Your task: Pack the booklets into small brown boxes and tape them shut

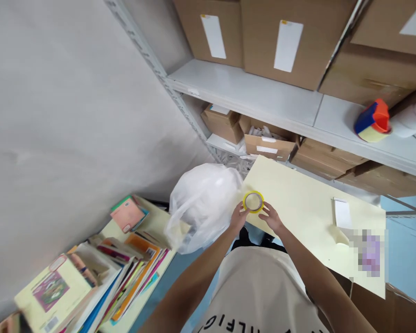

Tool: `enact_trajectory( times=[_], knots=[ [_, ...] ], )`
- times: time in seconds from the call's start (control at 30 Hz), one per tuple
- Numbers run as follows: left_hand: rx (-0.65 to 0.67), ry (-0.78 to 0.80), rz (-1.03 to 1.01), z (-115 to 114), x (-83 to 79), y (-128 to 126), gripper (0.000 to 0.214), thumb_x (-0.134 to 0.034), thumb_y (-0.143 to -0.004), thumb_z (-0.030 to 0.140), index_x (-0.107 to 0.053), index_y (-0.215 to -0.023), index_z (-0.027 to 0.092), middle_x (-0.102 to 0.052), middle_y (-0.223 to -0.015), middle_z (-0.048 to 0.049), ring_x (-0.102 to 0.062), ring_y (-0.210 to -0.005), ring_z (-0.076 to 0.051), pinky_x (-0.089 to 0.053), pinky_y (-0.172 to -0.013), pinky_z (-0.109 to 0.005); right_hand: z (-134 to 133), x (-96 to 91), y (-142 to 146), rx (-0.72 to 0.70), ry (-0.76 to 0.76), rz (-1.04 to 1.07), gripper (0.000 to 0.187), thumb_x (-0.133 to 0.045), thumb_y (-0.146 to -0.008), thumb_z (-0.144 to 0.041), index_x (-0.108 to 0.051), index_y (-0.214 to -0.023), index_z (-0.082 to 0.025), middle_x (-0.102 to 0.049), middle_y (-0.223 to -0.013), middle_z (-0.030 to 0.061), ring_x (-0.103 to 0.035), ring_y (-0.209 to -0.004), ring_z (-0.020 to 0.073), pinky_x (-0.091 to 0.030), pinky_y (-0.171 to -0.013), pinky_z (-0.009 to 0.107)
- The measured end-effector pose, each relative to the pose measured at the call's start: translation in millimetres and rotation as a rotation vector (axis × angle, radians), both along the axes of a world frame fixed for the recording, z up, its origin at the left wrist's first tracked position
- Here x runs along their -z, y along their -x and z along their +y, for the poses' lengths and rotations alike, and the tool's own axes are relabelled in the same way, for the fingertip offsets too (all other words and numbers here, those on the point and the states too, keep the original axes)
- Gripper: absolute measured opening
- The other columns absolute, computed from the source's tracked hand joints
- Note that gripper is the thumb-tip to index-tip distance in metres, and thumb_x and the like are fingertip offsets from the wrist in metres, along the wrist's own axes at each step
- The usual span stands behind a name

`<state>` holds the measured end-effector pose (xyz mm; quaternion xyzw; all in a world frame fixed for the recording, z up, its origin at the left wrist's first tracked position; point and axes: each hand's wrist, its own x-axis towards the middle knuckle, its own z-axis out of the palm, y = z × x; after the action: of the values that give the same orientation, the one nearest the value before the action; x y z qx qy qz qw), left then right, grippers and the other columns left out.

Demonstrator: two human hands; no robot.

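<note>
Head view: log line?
left hand: at yellow tape roll | right hand: roll's right side | roll-table contact: unclear | white bag: beside table

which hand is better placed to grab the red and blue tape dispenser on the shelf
Probably the right hand: the tape dispenser lies to that side, nearer it than the left hand; both hands are at the yellow tape roll.
</note>
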<state>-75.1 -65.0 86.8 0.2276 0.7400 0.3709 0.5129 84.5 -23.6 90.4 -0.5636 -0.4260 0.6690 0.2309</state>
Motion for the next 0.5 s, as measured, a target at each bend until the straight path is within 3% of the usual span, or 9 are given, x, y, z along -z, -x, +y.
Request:
enact_trajectory(
  times=[0.13, 0.27, 0.4, 0.5],
  knots=[
    [0.129, -0.253, 0.003, 25, -42.0, -53, 0.061, -0.061, -0.084, 0.051, -0.045, -0.136, 0.024, -0.051, -0.137, -0.0130, -0.062, -0.111, -0.023, -0.052, -0.089, -0.033, -7, -38.2, -52, 0.189, -0.315, 0.013, 0.067, -0.069, -0.073, -0.031, -0.045, -0.136, -0.030, -0.047, -0.142, 0.0118, -0.053, -0.127, 0.0272, -0.050, -0.099, 0.050],
    [0.363, -0.555, -0.122, 63, -103.5, -128, 0.062, -0.060, -0.084, 0.053, -0.044, -0.138, 0.028, -0.042, -0.144, -0.0127, -0.056, -0.118, -0.025, -0.054, -0.086, -0.033, 0, -93.9, -125, 0.485, -0.666, -0.056, 0.065, -0.063, -0.083, -0.037, -0.037, -0.142, -0.034, -0.040, -0.140, 0.0110, -0.052, -0.122, 0.0231, -0.050, -0.100, 0.047],
    [0.644, -0.712, -0.195, 126, -163.5, -210, 0.065, -0.059, -0.085, 0.054, -0.043, -0.142, 0.027, -0.045, -0.140, -0.0134, -0.057, -0.114, -0.024, -0.054, -0.086, -0.033, 29, -149.1, -207, 0.679, -0.875, -0.158, 0.060, -0.065, -0.082, -0.040, -0.045, -0.138, -0.037, -0.041, -0.130, 0.0067, -0.055, -0.112, 0.0210, -0.052, -0.098, 0.045],
    [0.796, -0.773, -0.168, 187, -196.7, -272, 0.073, -0.057, -0.085, 0.056, -0.039, -0.146, 0.019, -0.050, -0.135, -0.0155, -0.060, -0.109, -0.024, -0.053, -0.089, -0.035, 66, -181.3, -263, 0.765, -0.930, -0.239, 0.061, -0.067, -0.079, -0.042, -0.048, -0.137, -0.036, -0.042, -0.124, 0.0051, -0.057, -0.108, 0.0200, -0.053, -0.096, 0.044]
  ],
)
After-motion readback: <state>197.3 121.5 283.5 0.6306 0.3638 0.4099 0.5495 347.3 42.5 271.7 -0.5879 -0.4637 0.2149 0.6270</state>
